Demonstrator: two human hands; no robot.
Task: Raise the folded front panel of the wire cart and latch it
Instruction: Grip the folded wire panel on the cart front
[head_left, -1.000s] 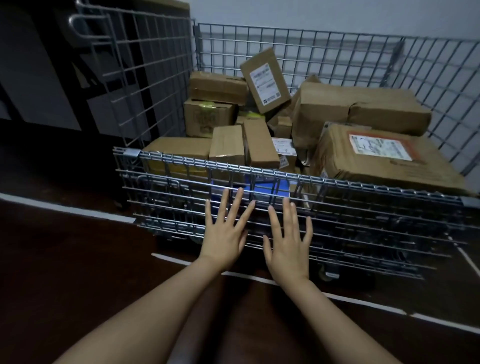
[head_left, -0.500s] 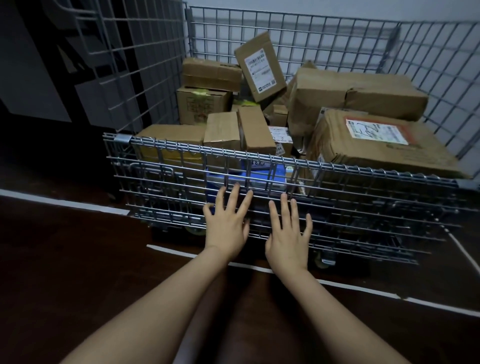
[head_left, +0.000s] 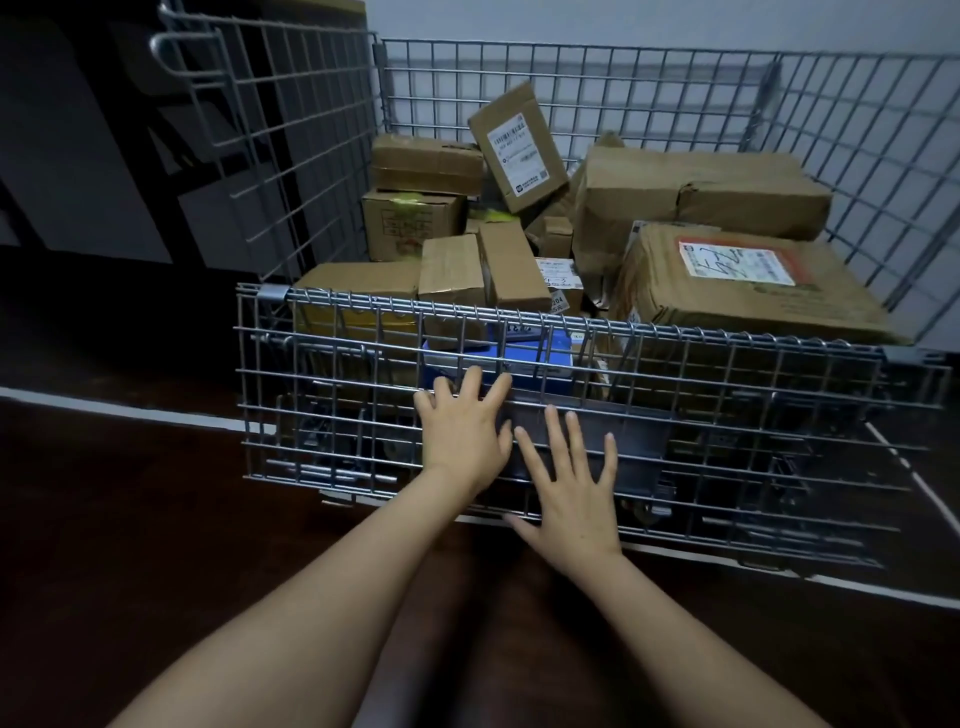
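The wire cart (head_left: 649, 88) stands in front of me, loaded with cardboard boxes (head_left: 727, 280). Its folded front panel (head_left: 727, 415) hangs down over the lower front half, hinged along the top rail (head_left: 649, 330). My left hand (head_left: 462, 436) lies on the panel's middle with its fingertips curled over a horizontal wire. Just right of it and lower, my right hand (head_left: 571, 493) rests flat on the mesh, fingers spread, thumb near the panel's bottom edge. Small metal clips sit at the rail's left end (head_left: 272, 292) and right end (head_left: 904, 354).
The tall left side wall (head_left: 270, 156) carries a bent wire handle (head_left: 182, 44) at its top. The right side wall (head_left: 893, 182) slopes away. A blue box (head_left: 519, 358) shows behind the mesh. White lines (head_left: 104, 410) cross the dark floor; a pale wall stands behind the cart.
My left hand's fingers have gone from flat to curled over a wire. My right hand has slid lower on the panel. The view has moved closer to the cart.
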